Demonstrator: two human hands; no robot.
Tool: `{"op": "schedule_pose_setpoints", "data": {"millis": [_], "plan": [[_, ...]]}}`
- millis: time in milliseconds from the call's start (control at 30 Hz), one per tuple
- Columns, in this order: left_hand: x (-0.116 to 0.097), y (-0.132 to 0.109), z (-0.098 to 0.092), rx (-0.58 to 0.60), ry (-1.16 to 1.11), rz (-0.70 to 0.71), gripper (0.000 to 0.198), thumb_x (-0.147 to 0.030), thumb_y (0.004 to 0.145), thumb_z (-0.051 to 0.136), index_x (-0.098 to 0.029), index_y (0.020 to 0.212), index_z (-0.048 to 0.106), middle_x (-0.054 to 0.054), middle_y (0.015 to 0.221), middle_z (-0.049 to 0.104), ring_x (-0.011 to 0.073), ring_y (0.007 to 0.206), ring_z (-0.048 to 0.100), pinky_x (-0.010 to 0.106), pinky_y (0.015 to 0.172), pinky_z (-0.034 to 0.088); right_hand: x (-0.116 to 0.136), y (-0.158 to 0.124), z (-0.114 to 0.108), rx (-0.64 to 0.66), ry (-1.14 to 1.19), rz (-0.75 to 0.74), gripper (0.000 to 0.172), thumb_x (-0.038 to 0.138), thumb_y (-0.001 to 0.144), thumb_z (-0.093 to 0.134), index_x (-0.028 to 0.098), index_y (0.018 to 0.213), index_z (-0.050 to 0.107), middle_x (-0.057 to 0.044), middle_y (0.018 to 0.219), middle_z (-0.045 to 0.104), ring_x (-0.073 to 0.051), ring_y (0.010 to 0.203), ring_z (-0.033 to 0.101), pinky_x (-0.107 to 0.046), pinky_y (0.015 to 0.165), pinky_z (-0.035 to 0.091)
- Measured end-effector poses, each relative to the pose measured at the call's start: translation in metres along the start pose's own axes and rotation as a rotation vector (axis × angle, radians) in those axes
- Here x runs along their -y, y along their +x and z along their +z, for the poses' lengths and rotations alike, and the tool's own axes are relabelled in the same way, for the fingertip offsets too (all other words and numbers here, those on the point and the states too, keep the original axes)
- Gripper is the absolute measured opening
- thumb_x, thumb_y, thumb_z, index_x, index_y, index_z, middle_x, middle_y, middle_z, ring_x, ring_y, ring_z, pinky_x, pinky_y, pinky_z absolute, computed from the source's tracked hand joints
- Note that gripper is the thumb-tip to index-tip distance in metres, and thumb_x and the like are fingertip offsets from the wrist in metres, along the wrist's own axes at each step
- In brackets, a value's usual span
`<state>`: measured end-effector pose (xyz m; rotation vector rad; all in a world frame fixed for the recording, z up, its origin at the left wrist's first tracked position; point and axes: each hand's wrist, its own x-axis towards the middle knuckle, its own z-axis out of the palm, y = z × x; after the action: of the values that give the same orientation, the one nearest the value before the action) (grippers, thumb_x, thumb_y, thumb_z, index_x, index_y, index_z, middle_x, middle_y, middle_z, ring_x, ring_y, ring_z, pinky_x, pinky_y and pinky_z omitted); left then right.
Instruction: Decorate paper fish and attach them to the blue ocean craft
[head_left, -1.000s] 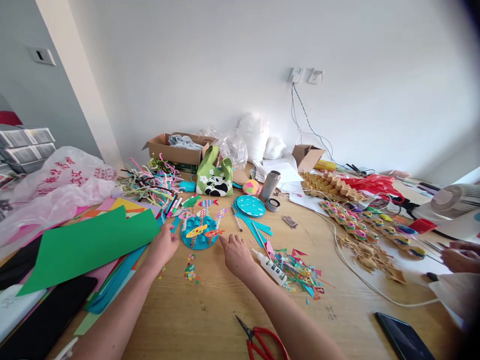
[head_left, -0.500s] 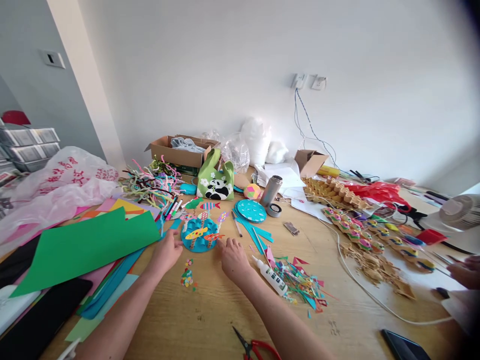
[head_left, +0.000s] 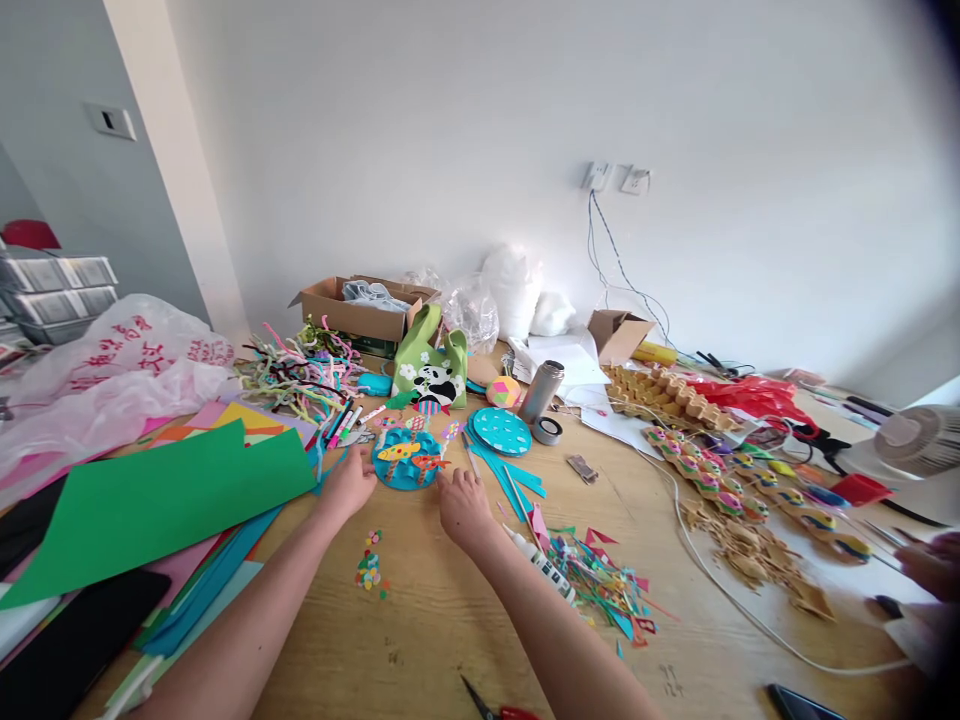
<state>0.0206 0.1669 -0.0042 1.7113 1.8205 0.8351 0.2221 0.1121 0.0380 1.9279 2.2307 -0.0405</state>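
Note:
A round blue paper fish craft (head_left: 405,476) lies on the table in front of me, with yellow, orange and striped fish standing up from it on small supports. My left hand (head_left: 351,484) is at its left edge, fingers bent against the rim. From the right, my right hand (head_left: 463,506) has its curled fingers at the opposite edge. Small round paper dots (head_left: 370,568) lie on the wood nearer to me. A white glue bottle (head_left: 541,566) rests on its side beyond my right forearm, partly hidden by it.
Paper scraps (head_left: 600,580) are heaped right of the glue. Green card sheets (head_left: 165,490) cover the left side. Behind stand a panda bag (head_left: 431,375) and a steel flask (head_left: 541,392). Red-handled scissors (head_left: 491,708) lie at the front edge. Another person's hand (head_left: 934,565) is at far right.
Both hands have slid the fish craft a little away from me and slightly right, nearer to the panda bag. The camera view has shifted slightly.

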Motion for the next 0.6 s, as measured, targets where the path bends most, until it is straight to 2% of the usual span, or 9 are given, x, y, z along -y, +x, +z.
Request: {"op": "schedule_pose_setpoints", "data": {"millis": [200,600], "plan": [[-0.005,0.011,0.002,0.059,0.051,-0.036,0.039,-0.007,0.075,0.058,-0.018,0.112,0.052,0.009,0.100,0.076,0.0240,0.095,0.072,0.029,0.078,0.048,-0.003,0.013,0.000,-0.008,0.003,0.021,0.040,0.008,0.092,0.039,0.015,0.128,0.056,-0.019,0.116,0.061,-0.028,0.111,0.056,-0.038,0.089,0.039],[-0.008,0.034,0.013,0.075,0.038,-0.029,0.045,-0.005,0.077,0.057,-0.017,0.120,0.049,0.012,0.113,0.073,0.0215,0.099,0.071,0.031,0.085,0.050,-0.007,0.036,0.004,-0.030,0.017,0.048,0.043,0.009,0.092,0.039,0.014,0.132,0.054,-0.020,0.119,0.062,-0.029,0.117,0.054,-0.038,0.093,0.037]]}}
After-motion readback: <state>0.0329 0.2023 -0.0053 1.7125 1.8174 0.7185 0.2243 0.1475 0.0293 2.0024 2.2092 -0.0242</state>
